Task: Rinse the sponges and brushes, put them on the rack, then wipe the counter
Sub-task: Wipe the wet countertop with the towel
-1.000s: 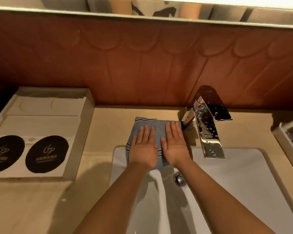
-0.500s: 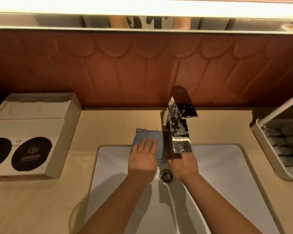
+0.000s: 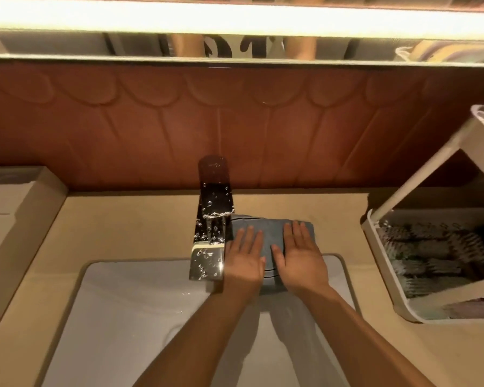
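A grey-blue folded cloth lies on the beige counter, just right of the faucet and over the back rim of the sink. My left hand and my right hand both press flat on it, side by side, fingers straight and pointing at the wall. Neither hand grips the cloth. At the right stands a white rack whose lower tray holds several dark brushes and sponges.
The wet chrome faucet rises right beside my left hand. Below my arms lies the white sink basin. A beige cardboard box sits on the counter at the left. A brown tiled wall closes the back.
Both hands slid the cloth along the counter from the left of the faucet, past it, to its right. The view shifted right, bringing the rack into sight.
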